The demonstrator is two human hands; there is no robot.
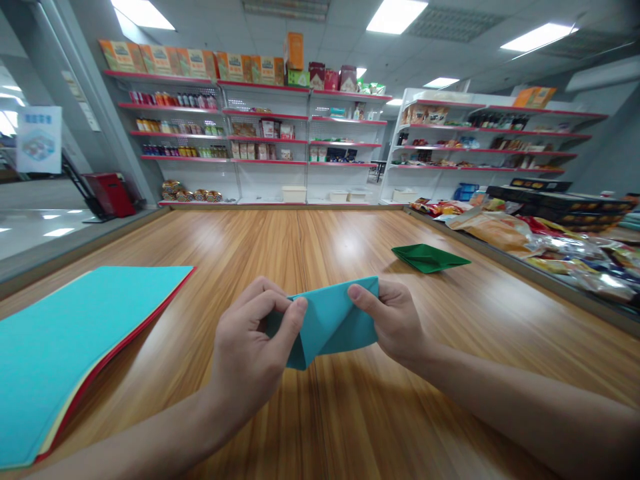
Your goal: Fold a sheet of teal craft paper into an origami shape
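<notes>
A folded piece of blue paper is held up above the wooden table, stretched between both hands. My left hand pinches its left end, thumb in front and fingers curled behind. At the other end, my right hand grips the paper with the thumb pressed flat on its face. Diagonal creases cross the paper, and a pointed flap hangs at its lower left. Beyond the right hand, a folded green paper shape lies on the table.
A stack of coloured paper sheets, blue on top, lies at the left of the wooden table. Packaged snacks and black boxes are piled along the right side. Stocked shelves stand behind the table.
</notes>
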